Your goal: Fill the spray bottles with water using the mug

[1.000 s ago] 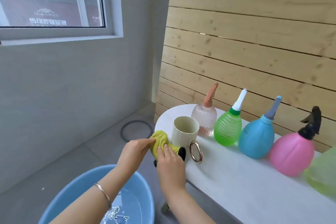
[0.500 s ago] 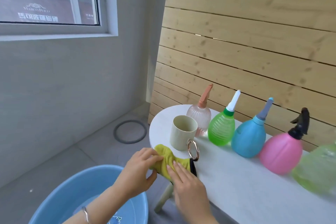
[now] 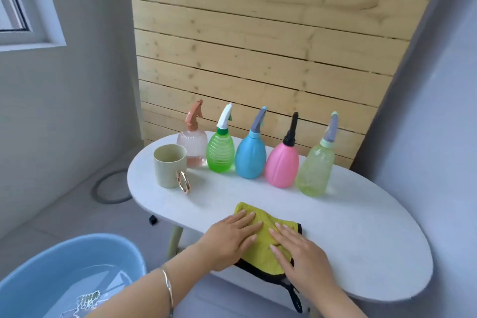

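Both hands flat on cloth (image 3: 263, 255) at front edge of table (image 3: 361, 227): left hand (image 3: 232, 237) and right hand (image 3: 299, 253) with fingers straight and spread, pressing down, gripping nothing. Mug (image 3: 170, 165) upright at table's left end, ring handle toward the person, just in front of the clear bottle (image 3: 192, 148). Five bottles in a row along the back, nearly touching, spray heads all on. Basin (image 3: 85, 240) of water on floor, lower left. Risks, as judged: cloth overhangs the edge, so a pull toward the body could drop it; a wide wipe leftward could catch the mug; rounded bottles look light, so one knocked may topple its neighbour; narrow necks against a wide mug mean spills once pouring starts
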Available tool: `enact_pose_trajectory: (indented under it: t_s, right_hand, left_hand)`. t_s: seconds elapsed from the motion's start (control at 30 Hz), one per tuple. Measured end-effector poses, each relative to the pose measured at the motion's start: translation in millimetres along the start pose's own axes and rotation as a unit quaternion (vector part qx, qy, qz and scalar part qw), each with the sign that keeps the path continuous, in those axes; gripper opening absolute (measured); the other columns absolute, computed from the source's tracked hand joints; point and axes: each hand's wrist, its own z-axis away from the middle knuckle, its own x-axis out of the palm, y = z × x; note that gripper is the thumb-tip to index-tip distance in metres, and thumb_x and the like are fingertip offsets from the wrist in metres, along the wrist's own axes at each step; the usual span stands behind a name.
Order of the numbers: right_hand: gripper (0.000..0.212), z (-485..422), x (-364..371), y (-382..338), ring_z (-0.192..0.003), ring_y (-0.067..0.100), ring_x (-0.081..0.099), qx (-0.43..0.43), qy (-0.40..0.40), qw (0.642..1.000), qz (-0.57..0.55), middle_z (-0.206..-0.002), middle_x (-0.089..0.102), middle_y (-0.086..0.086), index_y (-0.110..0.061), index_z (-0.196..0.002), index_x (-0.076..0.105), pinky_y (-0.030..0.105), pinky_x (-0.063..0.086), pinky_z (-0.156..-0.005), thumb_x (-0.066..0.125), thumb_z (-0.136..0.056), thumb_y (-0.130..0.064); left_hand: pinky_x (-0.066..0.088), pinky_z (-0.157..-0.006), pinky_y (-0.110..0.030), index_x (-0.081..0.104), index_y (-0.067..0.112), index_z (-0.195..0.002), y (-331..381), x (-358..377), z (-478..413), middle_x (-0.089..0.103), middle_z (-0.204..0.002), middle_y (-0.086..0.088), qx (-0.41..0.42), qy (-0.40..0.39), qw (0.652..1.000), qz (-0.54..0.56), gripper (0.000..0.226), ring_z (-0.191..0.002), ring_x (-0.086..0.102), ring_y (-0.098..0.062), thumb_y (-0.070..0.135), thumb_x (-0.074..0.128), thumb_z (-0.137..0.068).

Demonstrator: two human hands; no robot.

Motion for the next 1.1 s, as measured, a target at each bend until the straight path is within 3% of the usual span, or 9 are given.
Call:
enact_pose_trajectory:
  t_s: [0.1, 0.27, 0.33, 0.43, 0.5, 0.6, 0.67, 0.83, 1.1]
  right_hand:
    - [0.076, 18, -15, 34, -0.131, -0.011, 0.031, 0.036, 0.024, 0.999, 0.012, -0.14, 0.035, -0.029, -0.044, -0.13, 0.053, 0.008, 0.03, -0.095, 0.003, -0.083, -0.076]
    - [0.109, 50, -55, 104, -0.129, -0.016, 0.012, 0.124, 0.014, 0.992, 0.03, -0.139, 0.02, -0.034, -0.044, -0.137, 0.042, 0.009, 0.013, -0.105, -0.022, -0.06, -0.086]
    - [0.093, 56, -71, 128, -0.134, -0.012, 0.018, 0.15, 0.013, 0.988, 0.034, -0.144, 0.028, -0.028, -0.04, -0.136, 0.046, 0.011, 0.009, -0.108, -0.007, -0.073, -0.084]
    - [0.042, 51, -84, 167, -0.142, 0.003, 0.022, 0.19, -0.015, 0.979, 0.066, -0.151, 0.032, -0.014, -0.034, -0.138, 0.046, 0.018, 0.01, -0.113, 0.03, -0.101, -0.043]
    - [0.039, 43, -87, 189, -0.145, 0.01, 0.021, 0.22, -0.011, 0.972, 0.084, -0.155, 0.028, -0.007, -0.032, -0.139, 0.045, 0.024, 0.013, -0.115, 0.033, -0.102, -0.033]
    - [0.041, 32, -89, 213, -0.146, 0.014, 0.015, 0.266, 0.002, 0.96, 0.09, -0.158, 0.019, -0.004, -0.035, -0.142, 0.04, 0.025, 0.013, -0.115, 0.032, -0.102, -0.036]
    - [0.042, 25, -88, 223, -0.147, 0.014, 0.009, 0.277, -0.002, 0.957, 0.083, -0.16, 0.013, -0.005, -0.037, -0.145, 0.034, 0.027, 0.011, -0.116, 0.028, -0.103, -0.036]
    - [0.046, 15, -87, 250, -0.148, 0.015, -0.005, 0.303, -0.042, 0.949, 0.077, -0.16, -0.004, -0.008, -0.041, -0.149, 0.013, 0.031, 0.001, -0.118, 0.018, -0.103, -0.04]
    - [0.047, 21, -84, 244, -0.147, 0.019, -0.009, 0.342, -0.055, 0.934, 0.083, -0.16, -0.009, -0.007, -0.042, -0.15, 0.007, 0.035, -0.002, -0.119, 0.016, -0.103, -0.042]
  left_hand:
    - [-0.002, -0.122, -0.026, 0.013, 0.029, -0.156, 31, 11, -31, 0.003, -0.165, 0.004, 0.015, -0.035, 0.999, -0.009, 0.069, -0.152, -0.003, -0.017, 0.061, 0.004, -0.096]
    - [-0.007, -0.12, -0.027, 0.002, 0.029, -0.156, 94, 33, -83, -0.005, -0.165, 0.004, 0.062, -0.057, 0.996, -0.005, 0.104, -0.152, -0.009, -0.018, 0.07, -0.022, -0.063]
    - [-0.008, -0.12, -0.029, -0.001, 0.027, -0.156, 123, 41, -107, -0.007, -0.165, 0.002, 0.068, -0.053, 0.996, -0.001, 0.108, -0.152, -0.011, -0.019, 0.069, -0.025, -0.06]
    - [-0.007, -0.12, -0.032, -0.002, 0.023, -0.157, 155, 54, -146, -0.009, -0.165, -0.001, 0.048, -0.058, 0.997, -0.004, 0.119, -0.152, -0.012, -0.022, 0.068, -0.031, -0.051]
    - [-0.005, -0.121, -0.035, -0.003, 0.02, -0.157, 175, 62, -172, -0.01, -0.165, -0.004, 0.03, -0.055, 0.998, -0.006, 0.117, -0.152, -0.012, -0.025, 0.071, -0.035, -0.056]
    - [-0.007, -0.121, -0.036, -0.005, 0.018, -0.157, 195, 72, -204, -0.013, -0.164, -0.005, -0.014, -0.062, 0.998, -0.021, 0.065, -0.151, -0.015, -0.025, 0.052, 0.004, -0.102]
    - [-0.009, -0.121, -0.035, -0.006, 0.018, -0.156, 199, 71, -219, -0.013, -0.164, -0.005, -0.026, -0.057, 0.998, -0.016, 0.061, -0.151, -0.015, -0.024, 0.044, 0.013, -0.105]
    - [-0.01, -0.12, -0.035, -0.006, 0.019, -0.156, 199, 74, -249, -0.012, -0.165, -0.004, -0.013, -0.047, 0.999, -0.01, 0.116, -0.151, -0.014, -0.023, 0.071, -0.038, -0.057]
    - [-0.004, -0.121, -0.034, 0.002, 0.025, -0.157, 187, 82, -215, -0.006, -0.165, 0.0, 0.016, -0.02, 1.0, -0.006, 0.137, -0.152, -0.006, -0.02, 0.069, -0.049, -0.038]
